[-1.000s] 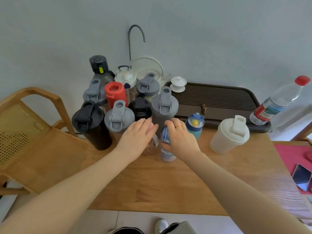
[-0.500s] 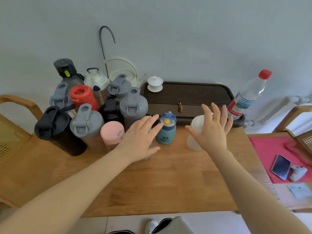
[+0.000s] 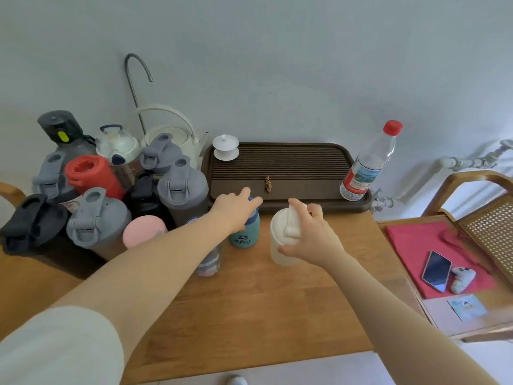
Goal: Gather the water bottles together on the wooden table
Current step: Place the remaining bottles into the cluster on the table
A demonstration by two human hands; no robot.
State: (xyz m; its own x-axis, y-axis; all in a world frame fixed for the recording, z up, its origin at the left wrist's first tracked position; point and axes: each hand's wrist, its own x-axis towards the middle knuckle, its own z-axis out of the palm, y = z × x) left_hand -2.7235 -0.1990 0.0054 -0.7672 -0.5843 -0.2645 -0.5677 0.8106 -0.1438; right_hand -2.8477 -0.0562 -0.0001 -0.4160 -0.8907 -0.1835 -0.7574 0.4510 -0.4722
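Left hand (image 3: 234, 208) grasping teal bottle (image 3: 244, 232) top, right hand (image 3: 311, 237) gripping white bottle (image 3: 281, 243)

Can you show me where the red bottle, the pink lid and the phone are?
red bottle (image 3: 93, 173), head view, on its side wall.
pink lid (image 3: 144, 230), head view, on its flat top.
phone (image 3: 436, 270), head view, on its screen.

The wooden table (image 3: 249, 315) is seen with a smooth, matt grain. A ribbed, dark matt finish is shown by the tea tray (image 3: 280, 165). Clear glossy plastic is seen on the water bottle (image 3: 369, 165); red cloth (image 3: 410, 245) looks soft, and the phone (image 3: 436, 270) glassy.
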